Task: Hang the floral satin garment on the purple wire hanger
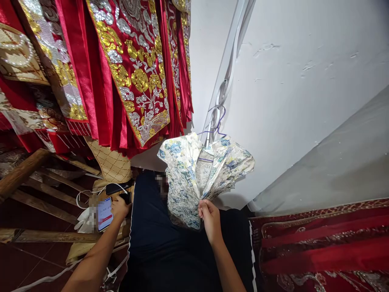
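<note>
A small short-sleeved floral blouse (185, 190), cream with blue and yellow flowers, hangs on a purple wire hanger (219, 121). My right hand (209, 217) pinches the blouse's front where its two edges meet, above my lap. Off to the left, my left hand (120, 209) reaches down between a lit phone (105, 215) showing a timer and a dark device (126, 197). Its fingers look curled, and their tips are partly hidden. A white cable (91, 192) runs beside that hand.
Red robes with gold and silver sequins (136, 73) hang at upper left. White straps (223, 89) come down the wall to the hanger. Wooden poles (45, 239) stand at left. Red embroidered cloth (322, 247) lies at lower right. Dark cloth (158, 251) covers my lap.
</note>
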### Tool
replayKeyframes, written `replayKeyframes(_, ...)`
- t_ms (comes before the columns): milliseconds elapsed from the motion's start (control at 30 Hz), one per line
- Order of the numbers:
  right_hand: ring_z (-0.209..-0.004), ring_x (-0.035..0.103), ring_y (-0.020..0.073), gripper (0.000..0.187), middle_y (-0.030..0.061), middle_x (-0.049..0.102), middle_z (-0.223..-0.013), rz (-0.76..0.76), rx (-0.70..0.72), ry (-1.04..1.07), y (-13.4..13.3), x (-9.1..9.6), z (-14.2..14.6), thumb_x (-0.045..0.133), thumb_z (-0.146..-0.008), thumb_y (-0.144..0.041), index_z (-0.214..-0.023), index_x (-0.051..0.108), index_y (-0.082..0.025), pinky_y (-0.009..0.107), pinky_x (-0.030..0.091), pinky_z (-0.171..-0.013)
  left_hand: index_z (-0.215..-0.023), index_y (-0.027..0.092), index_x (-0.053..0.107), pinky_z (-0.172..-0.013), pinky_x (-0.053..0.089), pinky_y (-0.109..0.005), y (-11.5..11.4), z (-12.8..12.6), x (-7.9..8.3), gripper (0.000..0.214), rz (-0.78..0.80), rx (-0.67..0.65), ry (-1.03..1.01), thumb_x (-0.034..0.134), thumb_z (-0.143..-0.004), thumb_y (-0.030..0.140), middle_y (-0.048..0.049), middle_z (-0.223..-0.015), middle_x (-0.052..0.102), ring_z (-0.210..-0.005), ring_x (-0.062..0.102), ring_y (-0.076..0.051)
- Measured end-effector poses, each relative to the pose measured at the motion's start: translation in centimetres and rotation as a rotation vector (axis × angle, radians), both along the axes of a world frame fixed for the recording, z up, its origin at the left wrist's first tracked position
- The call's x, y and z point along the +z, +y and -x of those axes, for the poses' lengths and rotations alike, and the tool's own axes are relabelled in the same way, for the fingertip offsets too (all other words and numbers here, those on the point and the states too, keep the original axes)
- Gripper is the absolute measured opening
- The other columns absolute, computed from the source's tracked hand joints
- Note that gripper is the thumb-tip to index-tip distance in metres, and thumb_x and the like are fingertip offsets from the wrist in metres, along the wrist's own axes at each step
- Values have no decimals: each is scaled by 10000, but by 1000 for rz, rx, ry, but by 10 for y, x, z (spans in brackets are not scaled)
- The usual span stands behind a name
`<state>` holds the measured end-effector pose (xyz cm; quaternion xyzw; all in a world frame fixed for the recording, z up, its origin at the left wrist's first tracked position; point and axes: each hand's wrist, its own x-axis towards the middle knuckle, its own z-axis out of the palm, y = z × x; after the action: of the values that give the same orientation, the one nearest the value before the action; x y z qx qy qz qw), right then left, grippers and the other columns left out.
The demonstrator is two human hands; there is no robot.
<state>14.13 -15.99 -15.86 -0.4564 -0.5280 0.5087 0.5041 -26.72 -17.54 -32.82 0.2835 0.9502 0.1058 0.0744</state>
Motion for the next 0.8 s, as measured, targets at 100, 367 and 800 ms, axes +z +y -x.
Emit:
replayKeyframes(100,-522,350,111,366,-25,438,-545,5,-6,22,0,-1,2,551,-911,-451,-654,517,-193,268,250,-504,-1333,33,344,-899,435,-492,-2,2,2,900,-6,-15,8,708,-704,564,-308,-1227,507,-1170,529,-444)
replayKeyframes(367,-519,348,111,378,-29,434,-546,27,-9,43,0,-4,-3,569,-902,-479,-658,519,-194,263,258,-499,-1411,48,246,-905,439,-492,-8,-3,-2,920,-33,-44,4,650,-752,548,-300,-1275,477,-1225,485,-445)
replayKeyframes(800,-533,359,121,364,-18,437,-572,4,-36,23,-6,2,-11,558,-914,-439,-644,517,-197,274,283,-520,-1530,170,102,-897,430,-578,-8,0,28,1205,-28,-122,-147,760,-588,532,-309,-1344,431,-1238,472,-522)
